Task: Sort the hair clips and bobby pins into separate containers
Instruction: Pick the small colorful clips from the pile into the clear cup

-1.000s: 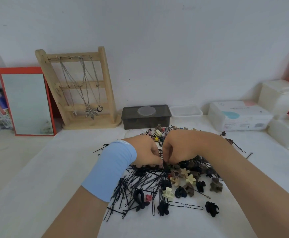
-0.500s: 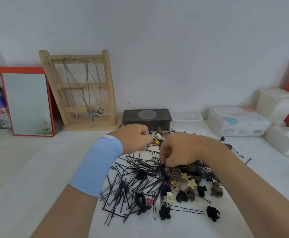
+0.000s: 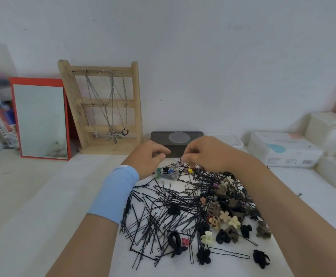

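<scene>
A heap of black bobby pins covers the white table in front of me. Beside it, on the right, lie claw hair clips in black, brown and cream. At the far edge of the heap stands a small clear container with a few tiny coloured clips inside. My left hand hovers just above and left of it with its fingers curled; I cannot see anything in them. My right hand is to the container's right, its fingertips pinched together over tiny clips.
A dark box with a round lid and a clear tub stand behind the hands at the wall. A wooden necklace stand and a red-framed mirror are at the back left. White boxes are on the right.
Both hands have lifted off the middle of the pile and moved to its far edge. The clear container, hidden before, now shows between them.
</scene>
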Demonstrator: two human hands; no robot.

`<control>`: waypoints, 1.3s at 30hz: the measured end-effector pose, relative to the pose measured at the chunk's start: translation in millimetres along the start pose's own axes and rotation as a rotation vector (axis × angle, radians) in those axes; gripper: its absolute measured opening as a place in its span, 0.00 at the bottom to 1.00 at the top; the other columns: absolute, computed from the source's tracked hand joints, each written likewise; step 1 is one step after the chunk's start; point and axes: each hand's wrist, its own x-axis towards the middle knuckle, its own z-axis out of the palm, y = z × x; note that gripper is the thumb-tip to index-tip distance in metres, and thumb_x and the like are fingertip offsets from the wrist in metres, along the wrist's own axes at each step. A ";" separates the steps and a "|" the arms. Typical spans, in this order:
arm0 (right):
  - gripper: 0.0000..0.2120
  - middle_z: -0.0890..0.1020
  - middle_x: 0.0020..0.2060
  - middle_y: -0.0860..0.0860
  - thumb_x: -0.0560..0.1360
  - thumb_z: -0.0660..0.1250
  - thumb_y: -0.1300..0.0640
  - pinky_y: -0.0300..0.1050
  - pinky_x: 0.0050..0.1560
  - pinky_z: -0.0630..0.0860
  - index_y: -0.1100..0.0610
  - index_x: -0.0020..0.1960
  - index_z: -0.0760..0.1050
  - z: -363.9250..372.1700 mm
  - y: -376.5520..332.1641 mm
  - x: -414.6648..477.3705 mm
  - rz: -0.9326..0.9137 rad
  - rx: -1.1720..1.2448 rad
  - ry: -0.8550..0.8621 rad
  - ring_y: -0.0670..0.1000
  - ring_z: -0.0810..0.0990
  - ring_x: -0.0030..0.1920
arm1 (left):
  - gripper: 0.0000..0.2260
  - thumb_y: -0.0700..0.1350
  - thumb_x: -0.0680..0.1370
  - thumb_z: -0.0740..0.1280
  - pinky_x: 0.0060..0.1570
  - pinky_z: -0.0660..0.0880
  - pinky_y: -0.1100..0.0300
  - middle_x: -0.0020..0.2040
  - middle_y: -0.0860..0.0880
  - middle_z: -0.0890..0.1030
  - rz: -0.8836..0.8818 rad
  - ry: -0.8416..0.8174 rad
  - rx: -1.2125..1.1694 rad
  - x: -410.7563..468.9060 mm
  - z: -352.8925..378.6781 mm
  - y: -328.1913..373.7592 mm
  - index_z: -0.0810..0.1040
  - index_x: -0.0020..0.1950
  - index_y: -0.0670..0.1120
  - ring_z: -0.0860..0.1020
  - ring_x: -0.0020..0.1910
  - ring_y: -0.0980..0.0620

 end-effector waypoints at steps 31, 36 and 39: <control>0.11 0.83 0.42 0.44 0.70 0.69 0.62 0.31 0.34 0.70 0.48 0.48 0.81 -8.4 59.1 12.9 0.125 -0.062 0.105 0.38 0.78 0.31 | 0.08 0.55 0.79 0.65 0.61 0.62 0.54 0.55 0.55 0.81 0.161 -0.247 0.806 40.1 47.5 57.1 0.84 0.53 0.60 0.71 0.60 0.47; 0.11 0.76 0.36 0.39 0.72 0.69 0.60 0.33 0.37 0.68 0.45 0.44 0.86 -1.2 72.6 14.5 0.114 -0.087 0.064 0.42 0.76 0.39 | 0.07 0.54 0.78 0.66 0.59 0.63 0.56 0.51 0.57 0.83 0.120 -0.210 0.760 46.2 55.0 49.6 0.84 0.49 0.60 0.73 0.55 0.48; 0.09 0.76 0.35 0.36 0.72 0.71 0.59 0.36 0.40 0.71 0.45 0.44 0.86 2.8 68.9 17.4 0.077 -0.120 0.021 0.40 0.76 0.38 | 0.11 0.51 0.81 0.62 0.61 0.64 0.55 0.55 0.57 0.82 0.140 -0.136 0.694 45.1 48.0 51.6 0.83 0.56 0.58 0.76 0.55 0.49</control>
